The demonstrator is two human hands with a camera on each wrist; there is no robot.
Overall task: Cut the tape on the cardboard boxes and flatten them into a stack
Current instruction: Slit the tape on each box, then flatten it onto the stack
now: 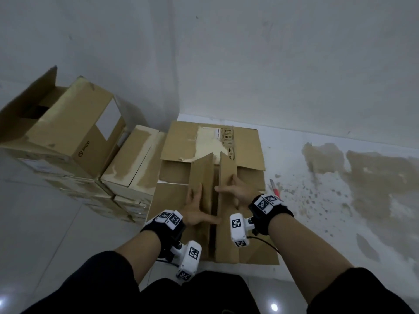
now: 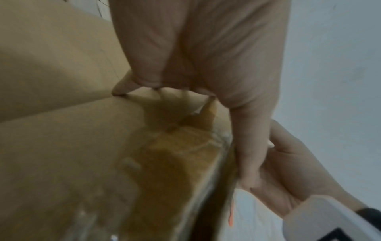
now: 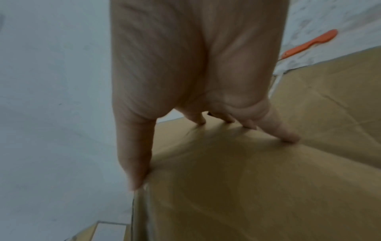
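A person is kneeling over a half-collapsed cardboard box point(image 1: 215, 200) lying on flattened cardboard point(image 1: 247, 146) by the wall. The left hand point(image 1: 195, 207) is pressing flat, fingers spread, on its left flap; the right hand point(image 1: 235, 189) is pressing spread fingers on the right flap. An orange box cutter point(image 1: 274, 188) is lying right of the box; taped boxes point(image 1: 95, 155) are stacked left of it.
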